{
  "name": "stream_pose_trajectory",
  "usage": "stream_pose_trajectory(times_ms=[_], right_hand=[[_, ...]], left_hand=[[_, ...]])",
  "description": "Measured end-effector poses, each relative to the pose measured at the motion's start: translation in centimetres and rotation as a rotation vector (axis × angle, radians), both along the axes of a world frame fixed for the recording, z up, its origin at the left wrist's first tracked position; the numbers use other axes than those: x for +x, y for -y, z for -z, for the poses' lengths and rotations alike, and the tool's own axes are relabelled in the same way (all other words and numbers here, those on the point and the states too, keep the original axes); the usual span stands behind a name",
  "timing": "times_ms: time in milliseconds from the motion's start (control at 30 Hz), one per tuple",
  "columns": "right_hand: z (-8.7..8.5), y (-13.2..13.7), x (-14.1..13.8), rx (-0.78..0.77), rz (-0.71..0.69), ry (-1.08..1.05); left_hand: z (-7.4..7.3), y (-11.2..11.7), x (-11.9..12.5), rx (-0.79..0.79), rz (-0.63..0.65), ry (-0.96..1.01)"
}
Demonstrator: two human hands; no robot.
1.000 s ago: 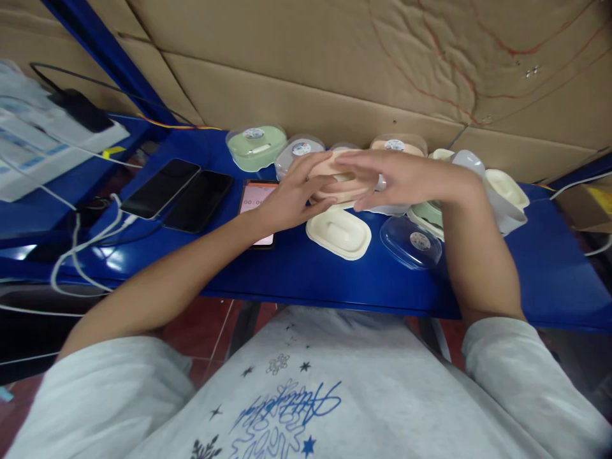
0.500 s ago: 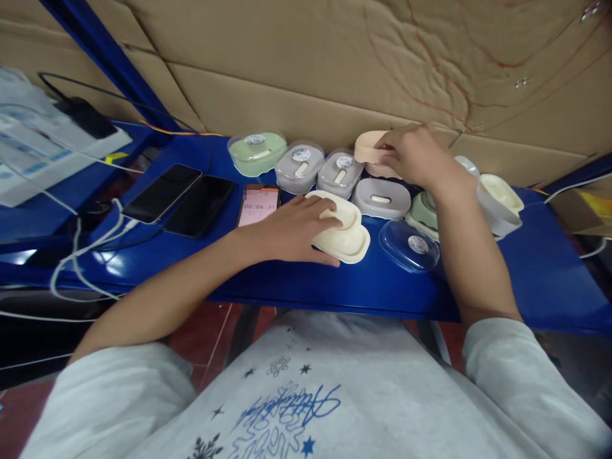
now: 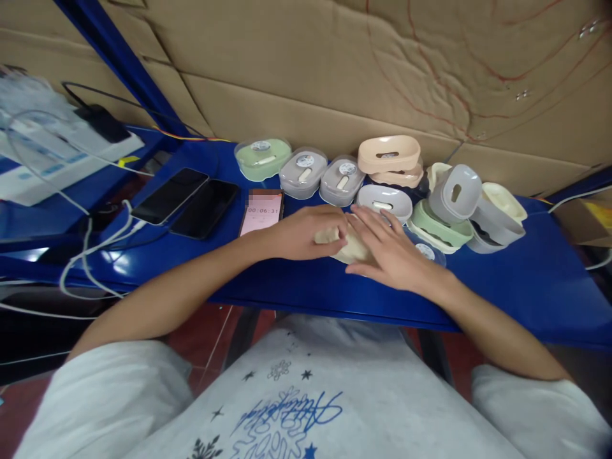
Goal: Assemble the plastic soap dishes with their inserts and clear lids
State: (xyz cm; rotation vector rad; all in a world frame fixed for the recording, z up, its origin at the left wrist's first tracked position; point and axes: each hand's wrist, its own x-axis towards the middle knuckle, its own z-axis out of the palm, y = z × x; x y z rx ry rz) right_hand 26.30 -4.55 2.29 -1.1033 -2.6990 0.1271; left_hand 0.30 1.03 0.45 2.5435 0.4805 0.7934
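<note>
Left hand [image 3: 315, 234] with fingers curled around a cream box [image 3: 354, 248], over the surface's [image 3: 291, 280] near middle, right hand [image 3: 394, 258] across it, its grip hard to tell, phone [image 3: 261, 218] left, grey box [image 3: 375, 195] just beyond.

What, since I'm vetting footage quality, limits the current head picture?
Head view: the cream plastic part looks soft and shaded between left hand and right hand; glare spots the blue table toward the left; lid stickers are too blurry to read.
</note>
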Motion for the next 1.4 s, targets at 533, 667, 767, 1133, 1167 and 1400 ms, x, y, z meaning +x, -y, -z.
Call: stream_pose_trajectory(times_ms=[533, 667, 767, 1133, 1167, 1400], right_hand=[[2.7, 1.3, -0.8, 0.169, -0.292, 0.035], [2.6, 1.3, -0.8, 0.196, -0.311, 0.028], [2.7, 1.1, -0.6, 0.181, -0.316, 0.022], [3.4, -0.4, 0.0, 0.174, -0.244, -0.092], [3.5, -0.5, 0.1, 0.230, -0.222, -0.142], [2.3, -1.4, 1.2, 0.332, 0.085, -0.302]], left_hand=[[0.3, -1.9, 0.4, 0.268, -0.682, -0.324], [0.4, -1.2, 0.6, 0.254, -0.735, -0.359], [1.0, -1.1, 0.8, 0.174, -0.755, -0.370], [-1.4, -2.8, -2.0, 0.122, -0.534, 0.135], [-1.7, -2.8, -2.0, 0.137, -0.483, 0.174], [0.0, -1.8, -0.8, 0.122, -0.105, 0.077]])
